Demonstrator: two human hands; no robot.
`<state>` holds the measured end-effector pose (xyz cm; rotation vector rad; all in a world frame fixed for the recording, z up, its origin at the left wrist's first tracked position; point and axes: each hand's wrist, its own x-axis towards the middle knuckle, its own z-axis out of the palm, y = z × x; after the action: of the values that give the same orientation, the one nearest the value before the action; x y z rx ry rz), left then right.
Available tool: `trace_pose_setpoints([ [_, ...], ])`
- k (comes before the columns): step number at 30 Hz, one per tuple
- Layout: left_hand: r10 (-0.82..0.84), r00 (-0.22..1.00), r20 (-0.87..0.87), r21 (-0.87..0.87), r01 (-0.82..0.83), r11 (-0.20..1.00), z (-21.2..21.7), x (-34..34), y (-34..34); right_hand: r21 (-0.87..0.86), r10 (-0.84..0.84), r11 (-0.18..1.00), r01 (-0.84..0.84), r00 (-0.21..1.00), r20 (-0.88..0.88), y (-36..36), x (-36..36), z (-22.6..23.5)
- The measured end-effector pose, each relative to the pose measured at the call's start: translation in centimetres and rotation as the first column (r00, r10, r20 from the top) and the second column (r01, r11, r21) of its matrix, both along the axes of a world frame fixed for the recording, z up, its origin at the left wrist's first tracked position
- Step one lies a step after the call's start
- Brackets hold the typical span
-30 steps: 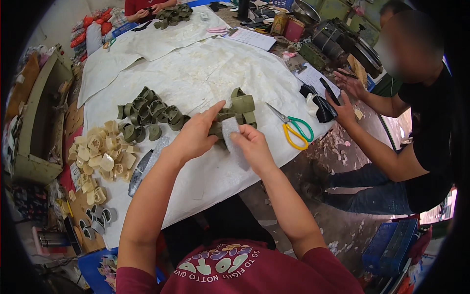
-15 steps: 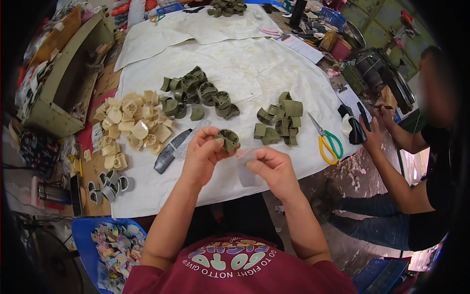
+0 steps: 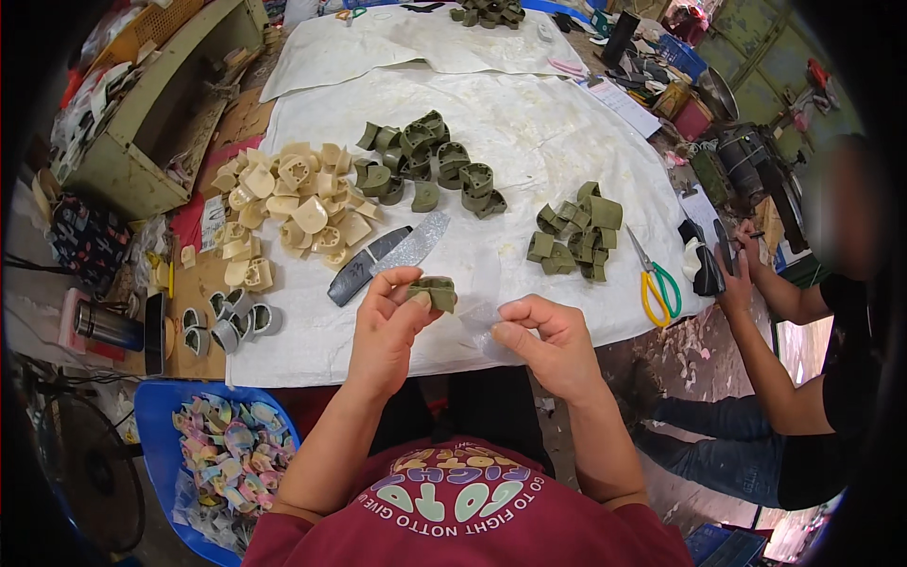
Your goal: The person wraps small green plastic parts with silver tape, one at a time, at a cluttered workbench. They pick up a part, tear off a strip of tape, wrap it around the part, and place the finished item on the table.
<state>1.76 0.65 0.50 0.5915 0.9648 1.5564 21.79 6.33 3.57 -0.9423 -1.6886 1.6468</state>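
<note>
My left hand pinches a small olive-green curved piece, shaped like a shoe heel, between thumb and fingers. In my right hand is a thin, translucent greyish sheet, gripped by its right side with thumb and forefinger. The sheet hangs just right of the green piece, and a narrow gap separates the two. Beyond my left hand lie a dark sole-shaped piece and a sparkly silver strip, overlapping on the white cloth.
Heaps of beige pieces and olive pieces spread across the cloth, with another olive heap at right. Scissors lie near the right edge. Grey rings stand at left above a blue bin. A co-worker sits at right.
The view has shifted, so the table's contents appear farther right. My left hand has tilted the green piece, showing more of its side. The sheet in my right hand has turned.
</note>
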Motion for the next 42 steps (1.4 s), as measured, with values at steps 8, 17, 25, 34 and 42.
trace_pose_setpoints([
  [8, -0.079, 0.990, -0.114, 0.059, 0.086, 0.994, 1.4, 0.7, -1.1, 0.253, -0.012, 0.967, -0.002, 0.998, 0.054, -0.3, -1.3, 2.8],
  [17, -0.136, 0.982, -0.127, 0.098, 0.149, 0.984, 1.9, 1.3, -1.5, 0.317, 0.018, 0.948, -0.018, 1.000, 0.005, -0.4, -2.2, 2.9],
  [25, -0.140, 0.974, -0.180, 0.078, 0.156, 0.985, 2.5, 1.5, -1.5, 0.317, 0.011, 0.948, -0.004, 1.000, -0.020, -0.4, -2.0, 3.0],
  [34, -0.123, 0.975, -0.182, 0.104, 0.144, 0.984, 3.1, 1.5, -1.7, 0.341, 0.010, 0.940, -0.001, 1.000, -0.024, -0.3, -2.1, 3.0],
  [42, -0.090, 0.976, -0.200, 0.081, 0.108, 0.991, 3.3, 1.6, -1.6, 0.363, -0.011, 0.931, 0.029, 0.999, -0.052, -0.3, -2.3, 2.6],
])
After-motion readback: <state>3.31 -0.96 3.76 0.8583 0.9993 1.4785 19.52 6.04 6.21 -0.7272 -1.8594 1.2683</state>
